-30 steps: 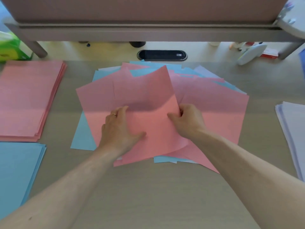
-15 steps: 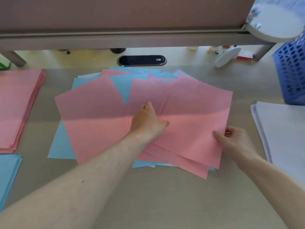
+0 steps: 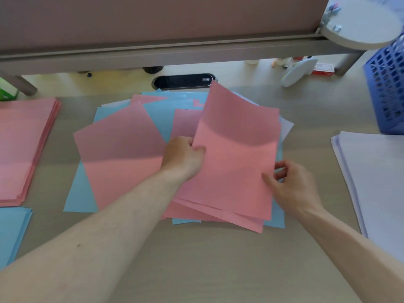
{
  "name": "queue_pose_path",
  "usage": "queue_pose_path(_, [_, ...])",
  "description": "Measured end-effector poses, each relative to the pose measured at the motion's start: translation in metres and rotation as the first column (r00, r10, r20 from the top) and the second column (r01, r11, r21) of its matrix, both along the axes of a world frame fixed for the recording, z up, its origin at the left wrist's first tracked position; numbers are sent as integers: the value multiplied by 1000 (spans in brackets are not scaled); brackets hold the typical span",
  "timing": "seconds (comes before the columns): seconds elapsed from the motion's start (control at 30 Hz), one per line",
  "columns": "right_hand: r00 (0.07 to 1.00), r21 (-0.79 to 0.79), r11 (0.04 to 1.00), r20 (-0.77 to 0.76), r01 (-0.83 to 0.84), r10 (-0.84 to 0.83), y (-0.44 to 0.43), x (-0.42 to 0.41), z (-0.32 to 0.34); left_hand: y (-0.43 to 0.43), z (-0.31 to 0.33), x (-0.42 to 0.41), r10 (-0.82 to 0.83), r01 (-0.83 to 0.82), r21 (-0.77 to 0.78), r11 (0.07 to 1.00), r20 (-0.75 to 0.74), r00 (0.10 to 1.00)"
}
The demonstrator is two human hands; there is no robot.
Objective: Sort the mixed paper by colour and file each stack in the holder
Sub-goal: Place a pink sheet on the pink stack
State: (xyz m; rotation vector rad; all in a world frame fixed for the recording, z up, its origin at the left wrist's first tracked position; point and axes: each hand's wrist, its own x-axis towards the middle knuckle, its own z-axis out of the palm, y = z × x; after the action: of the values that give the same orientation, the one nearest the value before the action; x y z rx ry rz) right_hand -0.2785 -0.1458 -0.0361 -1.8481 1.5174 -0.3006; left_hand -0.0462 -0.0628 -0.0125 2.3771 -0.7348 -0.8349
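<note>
Your left hand [image 3: 183,156] and right hand [image 3: 293,186] each pinch the pink sheet [image 3: 236,162] by an edge — the grommet [image 3: 183,80] label is too small to read.

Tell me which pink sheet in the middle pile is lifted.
The pink sheet on the right, pinched by the left hand and right hand, far edge curling up. The pink sheet on the left lies flat.

A black oval cable port [image 3: 183,81] sits at the tabletop's [image 3: 196,259] far edge. Beyond it to the right lie a white stapler-like object [image 3: 298,72] and a small red box [image 3: 323,68]. A green item [image 3: 6,92] shows at the far left edge.
</note>
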Motion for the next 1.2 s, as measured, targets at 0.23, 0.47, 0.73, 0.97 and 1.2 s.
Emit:
queue_pose_path(0.23, [988, 3, 990, -61, -138, 138, 21, 44, -6, 40, 4, 33, 158, -154, 110, 982, -24, 987])
queue_pose_path(0.47, [984, -30, 989, -111, -144, 140, 26, 47, -6, 29, -2, 30, 184, -180, 41, 983, -207, 961])
queue_pose_path(0.73, [962, -104, 956, -4, -272, 274, 45, 110, 22, 93, 19, 75, 398, -432, -189, 882, -192, 897])
queue_pose_path(0.97, [899, 43, 900, -53, -434, 436, 76, 214, 34, 180, -1, 124, 564, -594, -106, 797, -223, 795])
queue_pose_path(1.2, [930, 157, 940, -165, -303, 328, 85, 244, 16, 192, -15, 137, 450, -449, 27, 893, -43, 892])
